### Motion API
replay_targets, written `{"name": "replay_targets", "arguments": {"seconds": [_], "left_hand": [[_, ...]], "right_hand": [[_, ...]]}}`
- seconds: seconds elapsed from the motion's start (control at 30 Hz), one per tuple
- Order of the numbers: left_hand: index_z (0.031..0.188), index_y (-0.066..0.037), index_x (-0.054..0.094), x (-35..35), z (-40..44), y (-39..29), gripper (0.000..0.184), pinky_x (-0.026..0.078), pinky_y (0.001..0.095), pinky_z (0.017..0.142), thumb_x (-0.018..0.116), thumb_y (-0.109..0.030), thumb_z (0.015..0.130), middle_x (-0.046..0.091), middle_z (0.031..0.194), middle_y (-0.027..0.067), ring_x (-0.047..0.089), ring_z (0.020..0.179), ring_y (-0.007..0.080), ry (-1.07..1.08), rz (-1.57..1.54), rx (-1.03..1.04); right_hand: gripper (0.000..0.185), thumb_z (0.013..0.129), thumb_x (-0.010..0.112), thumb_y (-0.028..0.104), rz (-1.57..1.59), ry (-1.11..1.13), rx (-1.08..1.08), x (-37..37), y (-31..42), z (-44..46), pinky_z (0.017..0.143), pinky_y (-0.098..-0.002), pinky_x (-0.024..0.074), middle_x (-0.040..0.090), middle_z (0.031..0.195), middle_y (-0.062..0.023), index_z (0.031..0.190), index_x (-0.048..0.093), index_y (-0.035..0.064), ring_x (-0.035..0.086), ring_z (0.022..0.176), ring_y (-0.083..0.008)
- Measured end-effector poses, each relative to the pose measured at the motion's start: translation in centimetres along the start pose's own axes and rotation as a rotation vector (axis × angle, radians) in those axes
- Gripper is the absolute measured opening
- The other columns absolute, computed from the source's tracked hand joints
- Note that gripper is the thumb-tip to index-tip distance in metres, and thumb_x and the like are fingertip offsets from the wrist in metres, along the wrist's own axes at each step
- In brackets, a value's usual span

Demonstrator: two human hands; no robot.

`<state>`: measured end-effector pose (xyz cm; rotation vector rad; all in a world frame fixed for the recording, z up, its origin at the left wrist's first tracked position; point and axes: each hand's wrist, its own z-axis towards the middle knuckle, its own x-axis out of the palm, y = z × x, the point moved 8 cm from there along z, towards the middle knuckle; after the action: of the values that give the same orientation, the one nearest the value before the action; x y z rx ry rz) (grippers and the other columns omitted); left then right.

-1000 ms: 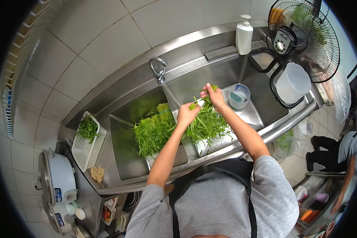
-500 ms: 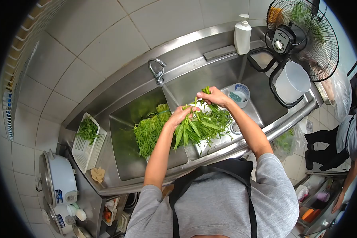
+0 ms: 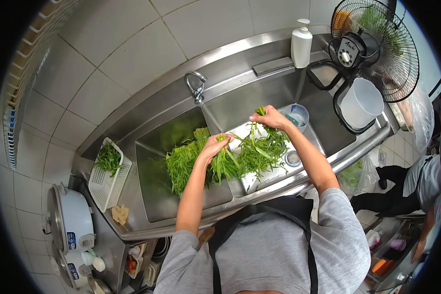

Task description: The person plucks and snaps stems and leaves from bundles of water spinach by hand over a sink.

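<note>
Over the divider of a steel double sink (image 3: 157, 210), my left hand (image 3: 213, 148) is closed on a bunch of leafy greens (image 3: 224, 165) that hangs leaves down. To its right, above the right basin, my right hand (image 3: 271, 118) grips another bunch of greens (image 3: 258, 147), stems sticking up past the fingers. Some leaves of the two bunches touch between the hands. A pile of greens (image 3: 180, 169) lies in the left basin. Behind my right wrist a clear round tub (image 3: 298, 116) stands in the right basin.
A faucet (image 3: 195, 88) rises behind the divider. White basket (image 3: 110, 179) with greens stands left. Soap bottle (image 3: 301, 44), fan (image 3: 372, 49) and white bucket (image 3: 361, 104) are at the right. Two rice cookers (image 3: 71, 220) sit lower left. Another person (image 3: 416, 183) stands far right.
My left hand has moved left and slightly down with its greens, away from my right hand, which moved slightly right. The other person at the right has shifted.
</note>
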<state>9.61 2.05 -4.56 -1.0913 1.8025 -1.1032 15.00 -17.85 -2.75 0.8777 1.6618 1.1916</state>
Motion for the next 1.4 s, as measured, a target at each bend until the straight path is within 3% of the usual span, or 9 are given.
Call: {"name": "replay_targets", "arguments": {"seconds": [0.2,0.37,0.5,0.6,0.8,1.1,1.2,1.3,1.4], "left_hand": [[0.084,-0.002,0.065,0.3,-1.0,-2.5,0.019,0.04,0.0239,0.056,0.064,-0.02,0.076,0.06,0.07,-0.0007,0.049,0.058,0.0071,-0.089,0.13,0.039],[0.088,-0.006,0.065,2.5,0.8,-3.2,0.026,0.044,0.0334,0.056,0.062,-0.028,0.075,0.059,0.059,0.0069,0.053,0.056,0.0127,-0.091,0.397,0.163],[0.085,-0.002,0.066,3.0,1.0,-3.8,0.024,0.039,0.0257,0.049,0.062,-0.024,0.077,0.056,0.057,0.0006,0.046,0.051,0.0066,-0.124,0.547,0.164],[0.087,-0.003,0.066,2.9,1.3,-3.0,0.023,0.039,0.0246,0.051,0.06,-0.022,0.077,0.057,0.059,0.0,0.046,0.053,0.0058,-0.059,0.411,0.141],[0.09,-0.004,0.065,2.7,1.0,-1.6,0.021,0.043,0.0247,0.062,0.054,-0.017,0.079,0.063,0.08,0.0018,0.051,0.064,0.008,0.105,0.176,0.058],[0.084,0.0,0.064,3.1,0.7,-1.7,0.023,0.041,0.0245,0.056,0.049,-0.018,0.082,0.06,0.073,0.001,0.047,0.055,0.0089,0.164,0.037,0.048],[0.088,0.003,0.061,1.3,1.5,-0.5,0.035,0.04,0.0242,0.055,0.045,-0.028,0.088,0.052,0.063,0.0011,0.045,0.054,0.009,-0.039,0.015,0.005],[0.082,0.001,0.06,-0.1,1.6,1.4,0.039,0.042,0.0265,0.052,0.046,-0.034,0.088,0.053,0.064,0.0025,0.048,0.055,0.011,-0.246,-0.236,-0.127],[0.085,-0.001,0.059,-0.7,0.9,2.2,0.037,0.044,0.027,0.053,0.046,-0.036,0.088,0.057,0.07,0.0046,0.05,0.058,0.0121,-0.332,-0.337,-0.171]], "right_hand": [[0.031,0.073,0.07,0.033,0.024,-0.053,0.031,-0.2,-1.3,0.3,0.043,-0.0231,0.0331,0.047,0.054,0.0038,0.069,0.06,0.0038,0.04,0.047,-0.005],[0.031,0.073,0.07,0.032,0.031,-0.064,-0.026,1.0,0.2,0.1,0.043,-0.0238,0.0319,0.047,0.054,0.0037,0.066,0.058,0.0045,0.039,0.047,-0.005],[0.033,0.072,0.07,0.032,0.021,-0.109,-0.081,1.7,1.9,-0.2,0.045,-0.0254,0.0332,0.047,0.053,0.0039,0.063,0.056,0.0043,0.039,0.05,-0.0052],[0.033,0.072,0.071,0.033,-0.042,-0.077,-0.07,1.8,2.4,-0.4,0.048,-0.026,0.0364,0.051,0.056,0.0028,0.066,0.059,0.0032,0.043,0.053,-0.0059],[0.031,0.073,0.069,0.034,-0.058,-0.005,-0.172,2.2,2.5,0.3,0.053,-0.0254,0.0403,0.058,0.062,0.0,0.08,0.066,0.0035,0.048,0.057,-0.0067],[0.028,0.074,0.068,0.03,-0.078,0.147,-0.134,3.4,4.7,-0.6,0.054,-0.0251,0.0405,0.057,0.062,0.0008,0.081,0.065,0.0027,0.048,0.057,-0.0071],[0.028,0.075,0.068,0.029,-0.042,0.078,-0.244,3.3,4.0,0.2,0.05,-0.0252,0.0382,0.055,0.061,0.0018,0.082,0.064,0.0024,0.046,0.055,-0.007],[0.027,0.075,0.068,0.028,0.051,-0.042,-0.325,3.1,3.8,0.6,0.048,-0.0231,0.0353,0.054,0.06,0.0017,0.083,0.065,0.003,0.043,0.052,-0.0052],[0.026,0.077,0.066,0.029,0.083,-0.073,-0.139,2.0,3.3,0.2,0.05,-0.0209,0.0356,0.054,0.059,0.0006,0.083,0.065,0.0041,0.044,0.055,-0.0039]]}}
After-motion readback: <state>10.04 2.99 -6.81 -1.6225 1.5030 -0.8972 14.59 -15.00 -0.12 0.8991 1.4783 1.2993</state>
